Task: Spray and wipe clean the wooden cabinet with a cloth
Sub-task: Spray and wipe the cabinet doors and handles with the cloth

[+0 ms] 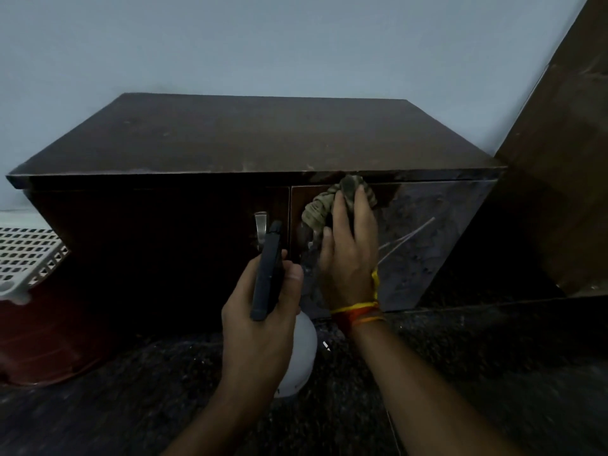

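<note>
— Cabinet (pixel 230 139) first: where is it from your hands?

— Right in front of you, low down, with its back against the pale wall (pixel 296 44). It runs long from your left to your right. Your right hand (pixel 350 255) is the nearer one. It is already up on the right door (pixel 424 232), near the top edge. Your left hand (pixel 260 320) hangs back, just in front of the gap between the two doors.

— What are my hands doing?

— Your right hand presses a bunched green cloth (pixel 332 202) on the door, fingers wrapped over it. Your left hand grips a spray bottle (pixel 302 353), with its dark top (pixel 269 271) pointing up at the cabinet.

— How does the wood look?

— Dark brown and shiny. The right door has a grey, smeary, wet-looking film with streaks in it. The left door (pixel 158 245) looks dark and plain; it is too dim to tell if it is dirty. The top has a few faint dull marks.

— Which way should I go next?

— I think you should wipe sideways to your right, along the long way, since most of the smeary patch lies on that side of the cloth.
</note>
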